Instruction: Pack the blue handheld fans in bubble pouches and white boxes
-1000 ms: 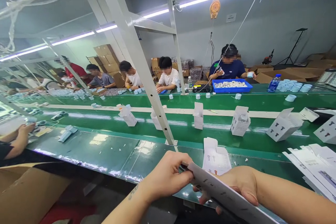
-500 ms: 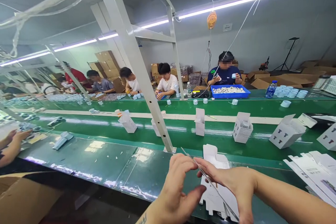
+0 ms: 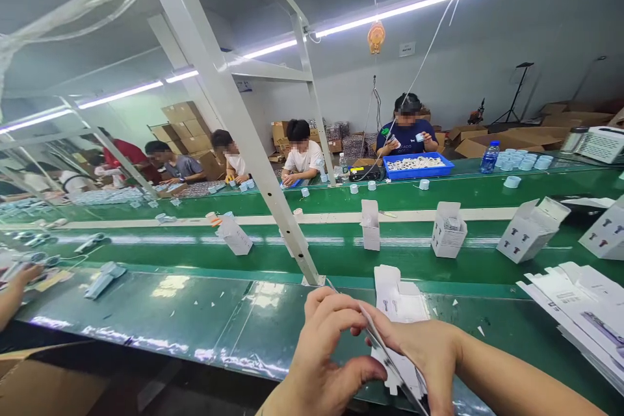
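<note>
A green bench (image 3: 195, 328) spans the foreground, with the belt (image 3: 331, 263) beyond it; a slanting post (image 3: 234, 117) stands left of centre. At right lies a stack (image 3: 585, 312) of flat white cartons, cut off by the frame; a smaller pile (image 3: 404, 305) lies behind the hands, its lower part partly covered. The left hand (image 3: 336, 351) has its fingers curved and its thumb spread well away from them, the fingertips at the carton's near side. The right hand (image 3: 419, 344) lies along the far side; its fingers are mostly hidden, and whether they pinch cannot be told. Between the hands is the flat carton (image 3: 387, 354), seen almost edge-on, its long axis running from upper left to lower right. Its lower end is hard to make out at the bottom edge, and the left fingers mask its upper part. Small white scraps (image 3: 480, 331) dot the bench.
</note>
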A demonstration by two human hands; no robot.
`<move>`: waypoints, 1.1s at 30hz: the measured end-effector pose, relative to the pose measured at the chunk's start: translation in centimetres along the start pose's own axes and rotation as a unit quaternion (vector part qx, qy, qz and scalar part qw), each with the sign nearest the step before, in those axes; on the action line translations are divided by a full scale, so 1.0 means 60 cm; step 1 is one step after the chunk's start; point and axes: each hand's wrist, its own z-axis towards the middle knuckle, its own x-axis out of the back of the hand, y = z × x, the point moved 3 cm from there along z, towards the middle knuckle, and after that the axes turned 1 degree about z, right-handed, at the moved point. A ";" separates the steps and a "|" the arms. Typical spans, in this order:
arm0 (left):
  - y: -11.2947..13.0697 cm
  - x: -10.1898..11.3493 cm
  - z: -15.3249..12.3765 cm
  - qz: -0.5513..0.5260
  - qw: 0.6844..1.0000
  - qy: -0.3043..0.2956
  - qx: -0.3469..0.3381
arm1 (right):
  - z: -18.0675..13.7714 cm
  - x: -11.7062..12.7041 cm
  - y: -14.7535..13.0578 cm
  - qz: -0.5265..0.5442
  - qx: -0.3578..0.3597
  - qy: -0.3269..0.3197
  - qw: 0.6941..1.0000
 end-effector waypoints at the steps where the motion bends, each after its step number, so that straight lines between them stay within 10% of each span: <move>1: 0.001 0.001 -0.001 0.014 1.000 -0.014 0.004 | 0.001 -0.001 0.004 -0.006 0.003 -0.004 1.000; 8: 0.012 0.018 -0.028 0.126 0.990 -0.028 -0.059 | -0.003 -0.015 0.031 0.013 0.009 0.009 1.000; 18: 0.011 0.033 -0.039 0.212 0.952 -0.221 -0.001 | -0.013 -0.031 0.040 0.001 -0.162 0.053 0.985; 26: 0.022 0.017 -0.038 0.031 0.886 -0.458 0.070 | 0.005 -0.062 0.033 0.026 -0.160 0.024 0.987; 30: -0.002 0.053 -0.034 -0.036 0.898 -0.423 0.113 | -0.007 -0.044 0.018 0.011 -0.162 0.073 0.984; 33: -0.058 0.086 -0.046 -0.218 0.929 -0.253 0.159 | -0.034 -0.013 0.009 -0.012 -0.142 0.139 0.980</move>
